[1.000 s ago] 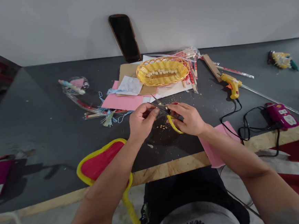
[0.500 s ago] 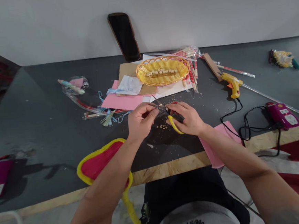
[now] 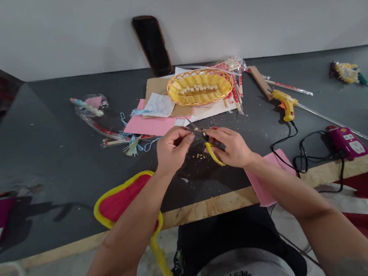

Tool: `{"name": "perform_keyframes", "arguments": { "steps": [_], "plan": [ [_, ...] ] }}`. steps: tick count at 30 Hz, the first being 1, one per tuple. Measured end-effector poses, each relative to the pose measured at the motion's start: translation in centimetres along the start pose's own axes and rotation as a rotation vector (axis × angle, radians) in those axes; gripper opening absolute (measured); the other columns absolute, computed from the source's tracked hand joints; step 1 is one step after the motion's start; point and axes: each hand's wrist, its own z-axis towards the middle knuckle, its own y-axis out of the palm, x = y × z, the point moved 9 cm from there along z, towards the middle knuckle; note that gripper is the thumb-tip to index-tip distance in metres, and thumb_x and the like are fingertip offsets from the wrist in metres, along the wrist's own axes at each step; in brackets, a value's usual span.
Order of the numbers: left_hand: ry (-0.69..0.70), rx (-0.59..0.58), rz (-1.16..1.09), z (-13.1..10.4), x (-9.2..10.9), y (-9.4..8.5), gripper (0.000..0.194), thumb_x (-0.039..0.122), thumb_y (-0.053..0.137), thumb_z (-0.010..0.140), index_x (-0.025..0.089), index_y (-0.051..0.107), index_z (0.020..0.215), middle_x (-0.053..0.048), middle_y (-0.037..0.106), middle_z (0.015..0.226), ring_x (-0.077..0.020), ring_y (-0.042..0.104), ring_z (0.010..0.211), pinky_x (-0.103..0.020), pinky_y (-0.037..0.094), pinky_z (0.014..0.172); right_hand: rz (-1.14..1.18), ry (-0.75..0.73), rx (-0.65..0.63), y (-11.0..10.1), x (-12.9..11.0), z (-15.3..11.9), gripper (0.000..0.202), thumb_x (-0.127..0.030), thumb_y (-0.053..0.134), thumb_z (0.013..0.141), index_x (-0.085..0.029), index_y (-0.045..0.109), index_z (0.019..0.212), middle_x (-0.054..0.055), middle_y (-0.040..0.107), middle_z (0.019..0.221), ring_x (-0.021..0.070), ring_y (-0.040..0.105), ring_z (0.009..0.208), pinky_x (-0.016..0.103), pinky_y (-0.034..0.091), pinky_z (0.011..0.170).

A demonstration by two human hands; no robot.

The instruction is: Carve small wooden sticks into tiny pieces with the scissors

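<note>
In my right hand is a pair of scissors with a yellow handle, my fingers wrapped round the grips. Their dark blades point up and left, spread apart. My left hand is closed in a pinch right beside the blades; whatever lies between its fingertips is too small to make out. Below the blades, several small tan bits lie scattered on the dark table. Beyond both hands, a yellow woven basket holds a row of small pale pieces.
A yellow glue gun lies to the right, its cord running near a purple power box. Pink paper, tassels and bagged sticks surround the basket. A yellow-rimmed red fan shape lies under my left forearm. A phone leans on the wall.
The scissors' handles sit slightly further left and the blades' angle has shifted a little. Both hands stay almost where they were; nothing else has visibly moved.
</note>
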Motion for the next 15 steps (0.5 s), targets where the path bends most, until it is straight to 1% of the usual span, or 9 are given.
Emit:
{"name": "perform_keyframes", "arguments": {
  "steps": [3,7,10,15],
  "plan": [
    [0.016,0.018,0.002,-0.10,-0.06,0.02,0.018,0.034,0.075,0.081,0.017,0.068,0.076,-0.002,0.071,0.080,-0.0102,0.055,0.061,-0.023,0.043,0.057,-0.015,-0.004,0.012,-0.01,-0.06,-0.03,0.041,-0.022,0.061,0.090,-0.018,0.058,0.131,0.009,0.073,0.101,0.0223,0.069,0.096,0.038,0.057,0.090],
    [0.020,0.047,0.012,-0.10,0.02,-0.19,0.016,0.030,0.076,0.079,0.018,0.067,0.073,-0.002,0.074,0.083,-0.0111,0.059,0.064,-0.024,0.046,0.059,-0.005,-0.007,0.039,0.09,-0.01,-0.08,0.041,-0.021,0.060,0.090,-0.018,0.057,0.130,0.011,0.073,0.105,0.0234,0.069,0.099,0.040,0.058,0.090],
    [0.032,0.036,0.018,-0.09,0.12,-0.15,0.012,0.026,0.074,0.080,0.019,0.068,0.073,-0.002,0.075,0.085,-0.0132,0.063,0.069,-0.024,0.047,0.060,-0.003,-0.020,0.060,0.07,0.01,-0.10,0.041,-0.024,0.061,0.090,-0.019,0.056,0.130,0.011,0.072,0.108,0.0244,0.068,0.102,0.042,0.057,0.091],
    [0.016,0.008,-0.001,-0.17,-0.24,0.20,0.013,0.027,0.072,0.082,0.018,0.069,0.073,-0.002,0.076,0.088,-0.0112,0.063,0.065,-0.024,0.049,0.059,-0.012,-0.020,0.057,0.04,0.18,-0.06,0.040,-0.030,0.061,0.092,-0.021,0.055,0.130,0.012,0.071,0.115,0.0256,0.067,0.106,0.044,0.056,0.093]
  ]
}}
